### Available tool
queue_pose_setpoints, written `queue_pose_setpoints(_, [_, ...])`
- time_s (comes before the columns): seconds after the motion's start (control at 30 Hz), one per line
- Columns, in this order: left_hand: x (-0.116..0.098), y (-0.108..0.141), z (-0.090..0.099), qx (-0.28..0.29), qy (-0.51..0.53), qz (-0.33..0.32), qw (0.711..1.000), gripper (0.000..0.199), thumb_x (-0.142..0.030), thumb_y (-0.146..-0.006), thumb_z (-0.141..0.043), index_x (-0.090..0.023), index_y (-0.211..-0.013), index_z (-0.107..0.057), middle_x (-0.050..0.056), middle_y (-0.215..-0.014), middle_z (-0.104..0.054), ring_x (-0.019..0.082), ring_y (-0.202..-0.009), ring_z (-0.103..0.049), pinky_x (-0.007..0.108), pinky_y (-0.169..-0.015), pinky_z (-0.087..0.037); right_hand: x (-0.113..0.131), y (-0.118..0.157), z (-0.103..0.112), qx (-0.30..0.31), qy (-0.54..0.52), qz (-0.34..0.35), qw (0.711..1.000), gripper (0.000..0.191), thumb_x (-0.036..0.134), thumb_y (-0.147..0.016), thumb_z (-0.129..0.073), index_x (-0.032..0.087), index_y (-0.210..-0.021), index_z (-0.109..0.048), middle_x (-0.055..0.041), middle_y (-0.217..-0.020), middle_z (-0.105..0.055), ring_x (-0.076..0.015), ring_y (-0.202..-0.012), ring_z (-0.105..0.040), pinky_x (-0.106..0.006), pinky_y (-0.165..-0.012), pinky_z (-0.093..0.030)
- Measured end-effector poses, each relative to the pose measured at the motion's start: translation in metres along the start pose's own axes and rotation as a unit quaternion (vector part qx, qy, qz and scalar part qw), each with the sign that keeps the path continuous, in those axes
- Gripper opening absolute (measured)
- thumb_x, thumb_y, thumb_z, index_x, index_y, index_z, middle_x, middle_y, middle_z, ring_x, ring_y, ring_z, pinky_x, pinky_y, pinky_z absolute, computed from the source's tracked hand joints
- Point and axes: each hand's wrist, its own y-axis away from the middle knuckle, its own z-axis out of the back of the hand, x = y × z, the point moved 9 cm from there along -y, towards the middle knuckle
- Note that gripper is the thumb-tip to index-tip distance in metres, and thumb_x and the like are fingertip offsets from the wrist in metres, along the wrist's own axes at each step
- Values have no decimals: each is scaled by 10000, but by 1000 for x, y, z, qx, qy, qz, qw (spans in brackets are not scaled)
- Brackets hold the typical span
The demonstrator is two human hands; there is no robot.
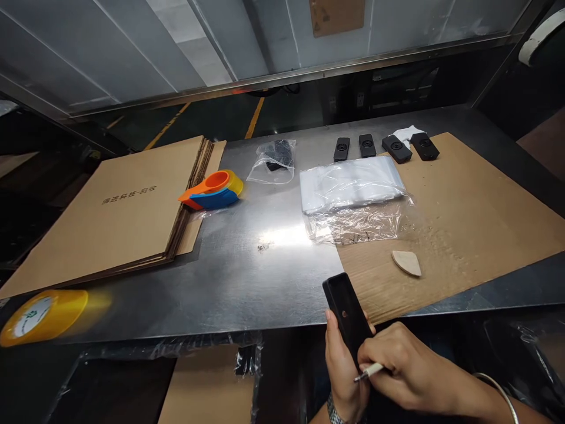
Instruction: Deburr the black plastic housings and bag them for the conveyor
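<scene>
My left hand (341,365) is closed around a black rectangular plastic case (346,309), tilted with its recessed face up. Inside the recess is a small reddish mark. My right hand (406,368) grips a slim pen-like tool with a pale handle (374,370) and a thin metallic tip; its exact kind is unclear. The tool's tip points left, across the fingers of my left hand, while my right fingertips touch the lower part of the case. Beyond the hands, a wedge-shaped beige pad (406,262) lies on a flat cardboard sheet (494,206).
Several black devices with round details (367,146) lie along the far table edge. Nearer are a stack of clear plastic bags (353,184) and a bagged black item (279,156). Leftward are an orange-blue tape dispenser (214,191), folded cardboard (115,212) and yellow tape (48,317).
</scene>
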Motion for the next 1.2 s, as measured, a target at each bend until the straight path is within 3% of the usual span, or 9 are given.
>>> queue_pose_setpoints(0.1, [6, 0, 2, -5, 26, 24, 999, 465, -523, -802, -504, -83, -786, -656, 94, -752, -653, 183, -707, -595, 292, -720, -459, -8, -1, 3, -24, -50, -42, 998, 132, 91, -746, -455, 190, -659, -450, 67, -525, -385, -77, -481, -338, -208, -473, -251])
queue_pose_setpoints(0.3, [11, -1, -6, 14, 101, 88, 991, 327, -409, -823, -538, -111, -768, -663, 51, -701, -636, 144, -643, -577, 269, -659, -467, -22, 1, 15, -89, -124, -98, 983, 235, 236, -879, -418, 182, -650, -424, 50, -587, -402, -82, -537, -340, -208, -505, -285])
queue_pose_setpoints(0.4, [12, -1, -8, 14, 89, 102, 991, 344, -407, -825, -536, -98, -753, -669, 57, -681, -632, 144, -621, -574, 261, -626, -463, -20, 1, 18, -75, -83, -85, 990, 263, 263, -889, -447, 174, -643, -471, 44, -585, -448, -82, -538, -376, -211, -513, -290])
queue_pose_setpoints(0.53, [15, 1, -9, 23, 45, 119, 992, 445, -467, -816, -516, -55, -779, -680, 103, -719, -653, 185, -670, -602, 288, -670, -473, -13, 1, 16, -37, -11, -54, 998, 162, 212, -870, -488, 176, -758, -600, 18, -628, -576, -93, -551, -478, -214, -530, -319])
queue_pose_setpoints(0.73, [18, 2, -9, 32, 44, 129, 990, 430, -471, -796, -541, -72, -711, -675, 88, -693, -643, 185, -658, -601, 291, -688, -473, -1, 3, 10, 10, 8, 3, 1000, 150, 201, -881, -473, 186, -866, -622, 0, -706, -631, -112, -630, -552, -224, -573, -351])
queue_pose_setpoints(0.97, [21, 5, -12, 34, 63, 165, 984, 439, -441, -832, -499, -76, -639, -646, 62, -609, -597, 141, -556, -539, 267, -617, -454, 8, 11, 3, -26, 53, 82, 995, 197, 235, -898, -427, 175, -860, -610, -27, -678, -610, -137, -618, -533, -264, -575, -341])
queue_pose_setpoints(1.2, [26, 10, -15, 32, 54, 195, 979, 510, -492, -837, -458, -74, -594, -621, 58, -566, -560, 131, -530, -513, 256, -571, -422, 13, 14, 0, -38, 92, 111, 989, 292, 236, -923, -354, 165, -773, -595, -23, -616, -563, -131, -562, -480, -277, -534, -314])
